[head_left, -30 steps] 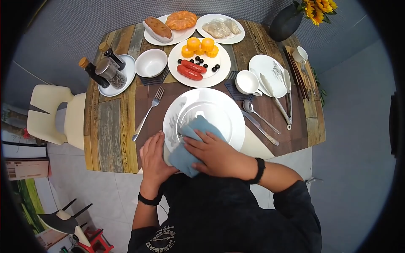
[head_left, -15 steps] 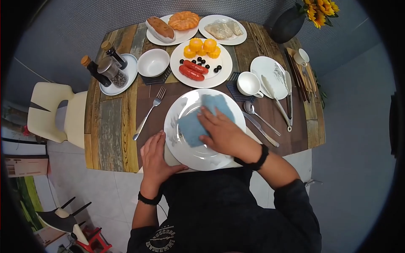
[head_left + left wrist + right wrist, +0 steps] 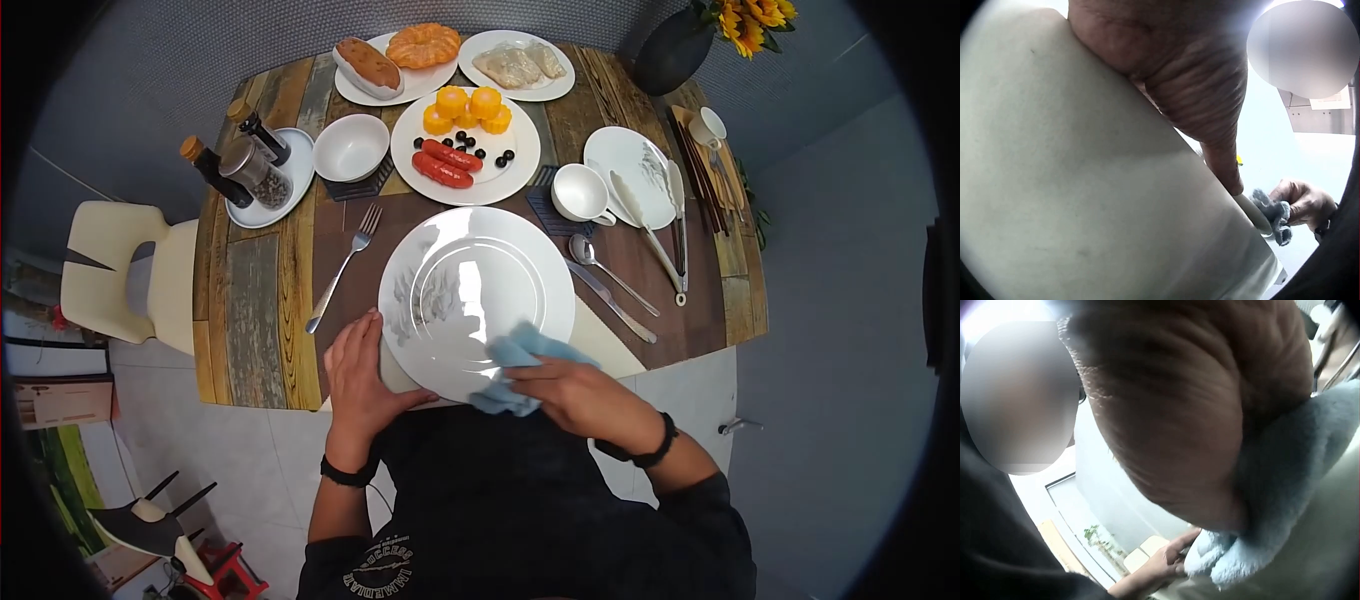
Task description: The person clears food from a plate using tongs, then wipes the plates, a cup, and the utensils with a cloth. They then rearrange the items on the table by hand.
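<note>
A large white plate (image 3: 520,270) with a grey pattern on its left side lies at the table's front edge. My right hand (image 3: 590,400) grips a bunched light-blue cloth (image 3: 512,380) over the plate's lower right rim. In the right wrist view the fluffy cloth (image 3: 1297,487) folds under the palm and thumb. My left hand (image 3: 360,380) rests at the plate's lower left rim, its fingers extended along the side and its thumb along the front. In the left wrist view, the left thumb (image 3: 1225,169) reaches toward the cloth, with a pale surface below the hand.
A fork (image 3: 343,268) lies left of the plate; a knife (image 3: 610,303) and spoon (image 3: 612,272) lie right. Behind stand a bowl (image 3: 351,148), a food plate (image 3: 520,165) and a cup (image 3: 580,192). Tongs (image 3: 660,255) lie far right, seasoning bottles (image 3: 258,175) far left.
My right hand has drawn the cloth from the plate's middle down to its lower right rim, where the cloth is now bunched. The left hand stays at the left rim.
</note>
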Demonstrator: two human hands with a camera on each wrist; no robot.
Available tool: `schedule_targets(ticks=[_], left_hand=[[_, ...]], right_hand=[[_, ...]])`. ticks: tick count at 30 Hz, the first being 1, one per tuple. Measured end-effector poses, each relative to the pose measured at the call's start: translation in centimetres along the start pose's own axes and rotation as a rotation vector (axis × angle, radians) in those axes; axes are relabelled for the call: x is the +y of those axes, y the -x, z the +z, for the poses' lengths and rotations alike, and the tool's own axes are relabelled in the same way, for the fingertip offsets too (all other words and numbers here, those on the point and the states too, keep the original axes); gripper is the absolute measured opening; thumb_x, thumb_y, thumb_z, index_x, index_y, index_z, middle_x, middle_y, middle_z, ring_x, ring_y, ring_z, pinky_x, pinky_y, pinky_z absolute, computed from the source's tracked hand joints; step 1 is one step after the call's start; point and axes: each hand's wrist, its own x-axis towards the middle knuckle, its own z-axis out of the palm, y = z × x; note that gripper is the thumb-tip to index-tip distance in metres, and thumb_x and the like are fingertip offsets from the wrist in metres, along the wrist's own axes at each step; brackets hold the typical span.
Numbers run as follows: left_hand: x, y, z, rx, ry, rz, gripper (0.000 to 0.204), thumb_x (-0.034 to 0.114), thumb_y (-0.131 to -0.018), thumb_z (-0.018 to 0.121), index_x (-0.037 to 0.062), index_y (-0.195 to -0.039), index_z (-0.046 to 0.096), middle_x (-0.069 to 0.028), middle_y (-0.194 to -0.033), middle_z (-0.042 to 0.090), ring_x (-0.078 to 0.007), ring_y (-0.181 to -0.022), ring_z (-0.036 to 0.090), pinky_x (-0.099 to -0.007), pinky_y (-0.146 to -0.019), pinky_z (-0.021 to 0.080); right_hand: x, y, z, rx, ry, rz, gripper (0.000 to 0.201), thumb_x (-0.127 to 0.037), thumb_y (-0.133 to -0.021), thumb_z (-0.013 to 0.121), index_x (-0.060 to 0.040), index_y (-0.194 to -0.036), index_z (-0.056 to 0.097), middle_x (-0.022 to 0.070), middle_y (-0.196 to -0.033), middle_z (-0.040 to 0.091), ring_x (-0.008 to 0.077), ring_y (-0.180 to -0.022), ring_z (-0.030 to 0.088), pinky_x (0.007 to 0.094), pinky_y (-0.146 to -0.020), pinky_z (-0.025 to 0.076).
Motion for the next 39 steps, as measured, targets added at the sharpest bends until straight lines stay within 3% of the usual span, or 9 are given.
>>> schedule_targets(ticks=[7, 10, 13, 22, 24, 31, 32, 36, 39], left_hand=[[0.3, -0.1, 0.1, -0.009, -0.019, 0.0, 0.121, 0.043, -0.04, 0.099, -0.0014, -0.141, 0.05, -0.0173, -0.142, 0.055, -0.0365, -0.133, 0.048, -0.0475, -0.112, 0.032], [0.2, 0.1, 0.2, -0.024, -0.031, -0.003, 0.122, 0.043, -0.04, 0.099, -0.0017, -0.142, 0.05, -0.0185, -0.143, 0.055, -0.0372, -0.134, 0.048, -0.0476, -0.113, 0.032], [0.3, 0.1, 0.1, -0.012, -0.05, 0.02, 0.123, 0.044, -0.041, 0.099, -0.0021, -0.143, 0.048, -0.0195, -0.143, 0.054, -0.0375, -0.135, 0.047, -0.0478, -0.113, 0.032], [1.9, 0.3, -3.2, 0.105, 0.174, -0.027, 0.101, 0.041, -0.062, 0.092, -0.0018, -0.143, 0.048, -0.0201, -0.142, 0.055, -0.0398, -0.13, 0.05, -0.0474, -0.11, 0.041], [2.4, 0.1, -3.7, -0.104, 0.361, 0.073, 0.083, 0.033, -0.074, 0.086, 0.0002, -0.141, 0.051, -0.0197, -0.14, 0.057, -0.0392, -0.127, 0.054, -0.0465, -0.109, 0.041], [8.4, -1.6, -1.3, -0.341, 0.956, 0.043, 0.058, 0.019, -0.082, 0.08, 0.0008, -0.133, 0.059, -0.014, -0.128, 0.065, -0.0277, -0.123, 0.059, -0.0385, -0.103, 0.045], [7.7, -1.0, -0.4, -0.353, 0.939, -0.05, 0.038, 0.011, -0.089, 0.074, 0.0001, -0.123, 0.063, -0.0123, -0.122, 0.067, -0.0219, -0.119, 0.061, -0.0345, -0.101, 0.046], [6.7, 0.0, -0.3, -0.045, 1.06, -0.167, 0.013, 0.012, -0.102, 0.061, 0.0007, -0.108, 0.062, -0.0076, -0.111, 0.067, -0.0152, -0.108, 0.061, -0.0301, -0.098, 0.045], [2.5, 2.3, -1.2, 0.147, 1.214, -0.31, 0.022, 0.022, -0.106, 0.053, 0.0016, -0.11, 0.059, -0.0041, -0.103, 0.061, -0.0146, -0.103, 0.06, -0.0308, -0.096, 0.046]], right_hand=[[0.9, 10.0, -4.4, 0.019, -0.212, 0.397, 0.037, 0.003, -0.084, 0.064, 0.001, -0.12, 0.068, 0.0166, -0.122, 0.071, 0.0304, -0.108, 0.068, 0.0374, -0.097, 0.052], [1.8, 13.5, -4.2, 0.252, -0.77, 0.544, 0.028, -0.005, -0.096, 0.062, 0.0016, -0.123, 0.066, 0.0079, -0.102, 0.073, 0.0113, -0.091, 0.064, 0.0277, -0.081, 0.051], [2.2, 13.9, -5.0, 0.191, -0.493, 0.844, 0.025, -0.009, -0.098, 0.062, 0.0035, -0.119, 0.067, 0.004, -0.093, 0.072, 0.0091, -0.083, 0.063, 0.0265, -0.075, 0.051], [5.0, 11.8, -3.2, 0.47, -0.957, 0.542, 0.03, -0.023, -0.106, 0.055, 0.0021, -0.117, 0.069, 0.002, -0.096, 0.072, 0.0085, -0.087, 0.064, 0.026, -0.08, 0.052], [4.6, 9.6, -2.4, 0.538, -1.07, 0.435, 0.033, -0.025, -0.107, 0.054, 0.0028, -0.121, 0.067, 0.0032, -0.101, 0.072, 0.0094, -0.092, 0.065, 0.0264, -0.084, 0.052], [1.6, 0.2, -0.3, 0.176, -1.384, 0.182, 0.044, -0.031, -0.11, 0.045, 0.0026, -0.136, 0.058, 0.007, -0.116, 0.069, 0.0108, -0.103, 0.063, 0.0289, -0.091, 0.051], [1.2, -0.5, -0.1, 0.171, -1.371, 0.223, 0.046, -0.034, -0.11, 0.045, 0.003, -0.133, 0.06, 0.0059, -0.112, 0.07, 0.0106, -0.1, 0.064, 0.028, -0.09, 0.051], [0.6, -2.3, 0.4, 0.221, -1.215, 0.267, 0.047, -0.036, -0.11, 0.046, 0.0036, -0.126, 0.065, 0.0047, -0.108, 0.071, 0.0097, -0.098, 0.063, 0.0267, -0.088, 0.05], [0.1, -3.7, 0.6, 0.229, -1.138, 0.255, 0.045, -0.037, -0.11, 0.048, 0.0025, -0.119, 0.068, 0.0018, -0.098, 0.069, 0.0076, -0.092, 0.061, 0.0262, -0.084, 0.05]])
